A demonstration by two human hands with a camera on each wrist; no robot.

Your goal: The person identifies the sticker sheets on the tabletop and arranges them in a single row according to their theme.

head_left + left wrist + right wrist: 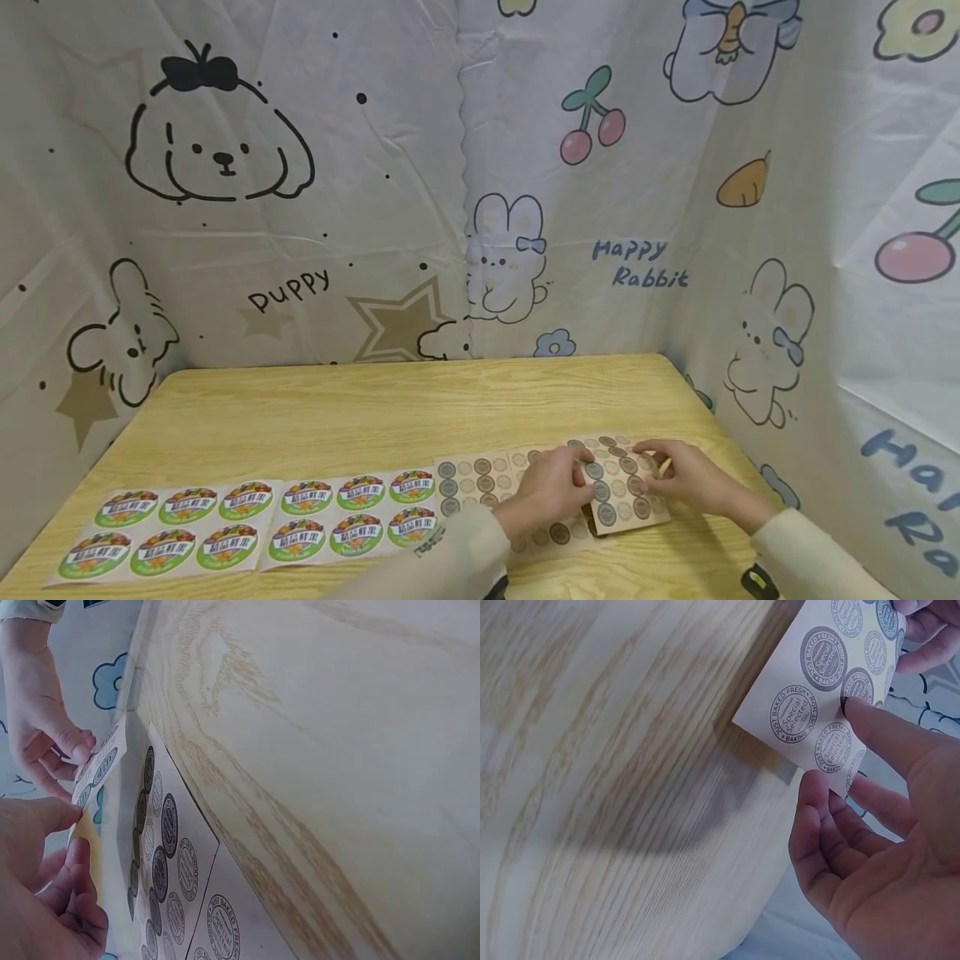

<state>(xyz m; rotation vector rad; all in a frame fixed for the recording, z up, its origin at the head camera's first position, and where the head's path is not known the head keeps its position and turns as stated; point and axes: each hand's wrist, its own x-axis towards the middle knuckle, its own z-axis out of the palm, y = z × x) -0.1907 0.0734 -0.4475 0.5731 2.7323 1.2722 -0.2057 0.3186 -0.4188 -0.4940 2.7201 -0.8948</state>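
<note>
Both hands hold one kraft-brown sheet of round stickers (618, 492), raised a little above the table at the right. My left hand (551, 485) pinches its left edge between thumb and fingers. On the opposite edge, my right hand (692, 478) grips with thumb on the printed face and fingers at the back, as the right wrist view shows. The round stickers (793, 714) read "Special Selected" and come in dark and light rings. Beneath and left of the raised sheet lie more brown sticker sheets (191, 881), partly hidden by my left hand and forearm.
Two white sheets of oval fruit labels, one at far left (177, 531) and one beside it (347, 518), lie in line with the brown sheets. The wooden table (390, 408) meets a cartoon-printed cloth (390, 208) at its back and sides.
</note>
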